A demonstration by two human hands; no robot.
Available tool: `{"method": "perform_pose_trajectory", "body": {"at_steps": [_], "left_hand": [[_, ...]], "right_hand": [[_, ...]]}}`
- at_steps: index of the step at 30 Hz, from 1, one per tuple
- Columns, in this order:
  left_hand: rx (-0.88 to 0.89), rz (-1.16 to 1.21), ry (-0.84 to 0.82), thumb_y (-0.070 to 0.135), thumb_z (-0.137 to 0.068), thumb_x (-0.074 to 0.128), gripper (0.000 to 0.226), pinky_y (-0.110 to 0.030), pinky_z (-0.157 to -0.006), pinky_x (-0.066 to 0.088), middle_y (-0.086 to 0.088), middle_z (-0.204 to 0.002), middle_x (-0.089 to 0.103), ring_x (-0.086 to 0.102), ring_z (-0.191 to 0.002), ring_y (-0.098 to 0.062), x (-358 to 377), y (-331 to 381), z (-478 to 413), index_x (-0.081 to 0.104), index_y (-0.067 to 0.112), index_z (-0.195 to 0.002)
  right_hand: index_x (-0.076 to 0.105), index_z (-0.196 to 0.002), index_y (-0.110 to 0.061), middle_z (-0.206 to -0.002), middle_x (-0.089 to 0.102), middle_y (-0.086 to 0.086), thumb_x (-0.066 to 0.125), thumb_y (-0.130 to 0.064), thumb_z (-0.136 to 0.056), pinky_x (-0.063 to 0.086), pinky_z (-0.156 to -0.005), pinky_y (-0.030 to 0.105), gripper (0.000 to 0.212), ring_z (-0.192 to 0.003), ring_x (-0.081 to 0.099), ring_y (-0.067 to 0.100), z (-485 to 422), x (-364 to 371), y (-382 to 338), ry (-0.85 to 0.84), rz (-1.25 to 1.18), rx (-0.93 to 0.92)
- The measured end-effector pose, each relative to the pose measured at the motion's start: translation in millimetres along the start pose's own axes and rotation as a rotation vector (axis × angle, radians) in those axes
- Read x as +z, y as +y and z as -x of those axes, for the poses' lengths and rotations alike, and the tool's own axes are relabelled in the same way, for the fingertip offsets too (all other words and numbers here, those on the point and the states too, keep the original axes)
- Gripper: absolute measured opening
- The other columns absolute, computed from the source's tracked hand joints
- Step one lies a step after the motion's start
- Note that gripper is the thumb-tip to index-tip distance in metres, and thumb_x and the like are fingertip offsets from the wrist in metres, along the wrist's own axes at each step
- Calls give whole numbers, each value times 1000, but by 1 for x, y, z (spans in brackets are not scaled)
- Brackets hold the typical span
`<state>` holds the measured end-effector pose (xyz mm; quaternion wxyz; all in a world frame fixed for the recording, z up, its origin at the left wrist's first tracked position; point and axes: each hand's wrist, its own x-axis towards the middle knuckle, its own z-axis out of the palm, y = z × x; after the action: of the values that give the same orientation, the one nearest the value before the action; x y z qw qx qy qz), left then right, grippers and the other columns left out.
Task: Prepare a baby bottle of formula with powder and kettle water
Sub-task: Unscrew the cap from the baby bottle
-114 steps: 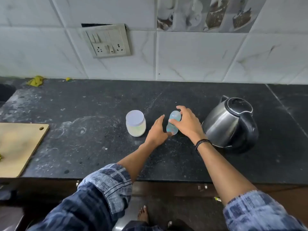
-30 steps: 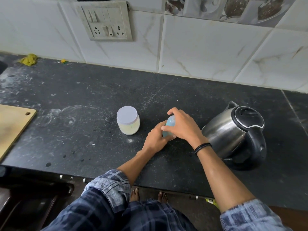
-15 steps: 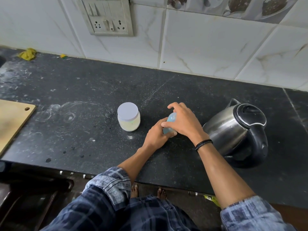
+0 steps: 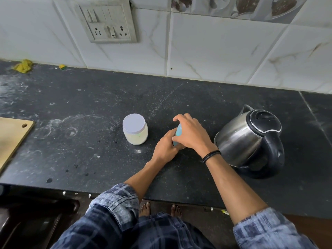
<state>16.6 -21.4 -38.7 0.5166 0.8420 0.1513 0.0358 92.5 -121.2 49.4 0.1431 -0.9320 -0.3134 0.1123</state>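
Black stone countertop (image 4: 86, 105), speckled and matte, smeared with pale powdery swirls toward the left. Wooden cutting board (image 4: 12, 141) at the left edge, light grain, one round hole in its near corner. Short jar (image 4: 135, 130) left of centre: flat white lid, clear wall, pale cream powder inside, lid on. Steel kettle (image 4: 249, 139) on the right, brushed body, black plastic lid and handle, spout toward the wall, lid down. Baby bottle (image 4: 179, 131) stands on the counter between jar and kettle, near the jar and just beside the kettle; only a sliver of translucent pale-blue plastic shows, the rest is hidden by both hands. Left hand (image 4: 166, 148) wraps the lower part, fingers curled round it. Right hand (image 4: 192, 136) arches over the top, fingers and thumb bent down round the upper end; black braided band (image 4: 211, 155) on that wrist. Whether the bottle's cap is on cannot be made out. Behind: glossy white veined tiles, a grimy switch plate (image 4: 107, 22) with sockets. Crumpled yellow scrap (image 4: 23, 65) at the back left against the wall.
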Motion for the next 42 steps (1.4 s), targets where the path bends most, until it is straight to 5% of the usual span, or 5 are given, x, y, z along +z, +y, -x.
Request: {"method": "perform_pose_trajectory", "body": {"at_steps": [13,20,28,34,42], "left_hand": [[-24,28,-31,59,-73,65,70,-48,-97,55,14,-127,66,64,-113,-11,-1,0,1,53,36,-138],[-29,33,-7,61,-75,70,67,-46,-100,54,22,-133,62,61,-117,-7,-1,0,2,49,46,-137],[-23,32,-15,60,-74,71,68,-45,-98,55,20,-129,63,62,-113,-7,0,-1,2,49,45,-137],[-24,28,-16,64,-73,67,70,-39,-92,55,23,-129,61,61,-110,-5,-1,-1,3,49,45,-138],[-21,12,-17,66,-73,68,73,-43,-97,55,18,-132,61,61,-113,-7,1,-3,1,47,44,-139]], "right_hand": [[43,-147,-26,-139,53,1,76,-5,-84,54,-79,40,74,-122,50,26,4,-4,2,-43,-38,0],[52,-138,-24,-132,55,4,79,-36,-90,53,-82,40,57,-112,61,27,7,-10,0,24,-75,69],[51,-139,-25,-138,58,-2,77,-4,-84,56,-85,41,65,-116,55,24,5,-16,1,-80,-95,3],[53,-135,-24,-132,54,0,85,-28,-85,54,-82,39,60,-113,59,24,8,-14,2,-20,-67,51],[52,-140,-24,-145,48,-3,83,-1,-80,50,-86,31,71,-126,49,23,5,-16,7,-130,-111,-34]]}}
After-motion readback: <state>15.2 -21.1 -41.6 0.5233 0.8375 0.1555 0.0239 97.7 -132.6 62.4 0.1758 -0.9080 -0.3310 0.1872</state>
